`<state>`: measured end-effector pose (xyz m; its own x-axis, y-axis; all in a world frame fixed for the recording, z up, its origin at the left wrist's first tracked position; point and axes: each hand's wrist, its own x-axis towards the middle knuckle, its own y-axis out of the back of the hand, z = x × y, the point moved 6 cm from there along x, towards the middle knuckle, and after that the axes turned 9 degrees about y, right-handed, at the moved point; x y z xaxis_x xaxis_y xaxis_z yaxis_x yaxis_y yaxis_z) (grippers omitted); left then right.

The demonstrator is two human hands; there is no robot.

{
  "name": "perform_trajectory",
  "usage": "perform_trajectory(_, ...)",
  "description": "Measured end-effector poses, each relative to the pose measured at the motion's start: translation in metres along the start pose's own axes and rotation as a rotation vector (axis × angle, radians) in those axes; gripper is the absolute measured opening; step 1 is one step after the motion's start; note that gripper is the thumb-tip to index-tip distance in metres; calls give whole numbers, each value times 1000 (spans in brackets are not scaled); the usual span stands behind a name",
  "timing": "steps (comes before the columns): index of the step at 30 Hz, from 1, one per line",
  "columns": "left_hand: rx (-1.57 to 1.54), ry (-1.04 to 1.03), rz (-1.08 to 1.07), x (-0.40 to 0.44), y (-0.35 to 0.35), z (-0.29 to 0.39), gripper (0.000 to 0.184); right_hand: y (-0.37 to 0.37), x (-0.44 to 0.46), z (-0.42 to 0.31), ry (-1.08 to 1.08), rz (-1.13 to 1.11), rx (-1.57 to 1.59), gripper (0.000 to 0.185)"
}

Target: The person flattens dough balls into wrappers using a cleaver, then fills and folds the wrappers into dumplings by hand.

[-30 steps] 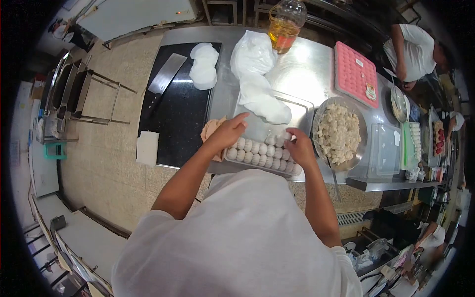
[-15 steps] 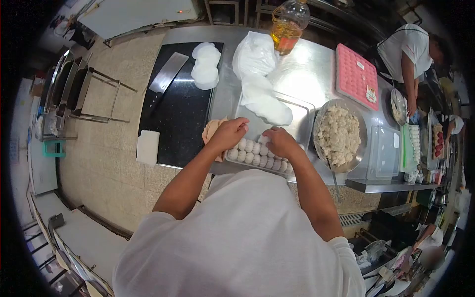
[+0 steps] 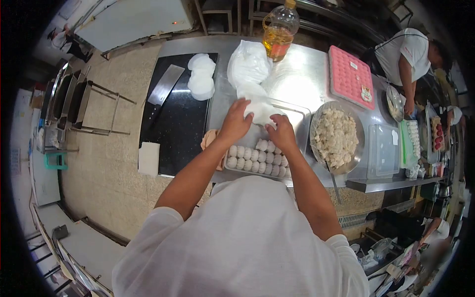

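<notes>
A stack of thin white round wrappers [image 3: 258, 108] lies spread on the far side of a metal tray. My left hand [image 3: 236, 121] is at its left edge, thumb and fingers apart. By the right edge is my right hand [image 3: 282, 132], fingers bent with a gap from the thumb; whether the fingertips touch the wrappers is hard to see. Nearer my body sits a clear container of pleated white dumplings [image 3: 255, 161] in rows, with a shorter row behind on the right. A tan cloth [image 3: 210, 140] rests beside it on the left.
On the right stands a metal bowl of pale chunky filling [image 3: 337, 136] with a utensil handle over its rim. A cleaver [image 3: 167, 85] and more wrappers [image 3: 201, 76] lie on the black board. Farther back are a white bag [image 3: 249, 64], an oil bottle [image 3: 281, 34] and a pink tray [image 3: 351, 76]. A co-worker [image 3: 413, 57] stands right.
Both hands have moved forward, away from the dumplings to the wrappers. The back-right dumplings, which the right hand partly covered, now show. The view has shifted slightly.
</notes>
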<state>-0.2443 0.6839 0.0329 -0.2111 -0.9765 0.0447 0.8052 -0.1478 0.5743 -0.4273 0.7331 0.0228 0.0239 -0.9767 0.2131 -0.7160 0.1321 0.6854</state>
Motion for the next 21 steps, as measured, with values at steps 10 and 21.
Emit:
perform_trajectory(10, 201, 317, 102, 70, 9, -40, 40, 8, -30, -3, -123, -51, 179, 29)
perform_trajectory(21, -139, -2, -429, 37, -16, 43, 21, 50, -11, -10, 50, 220, 104, 50)
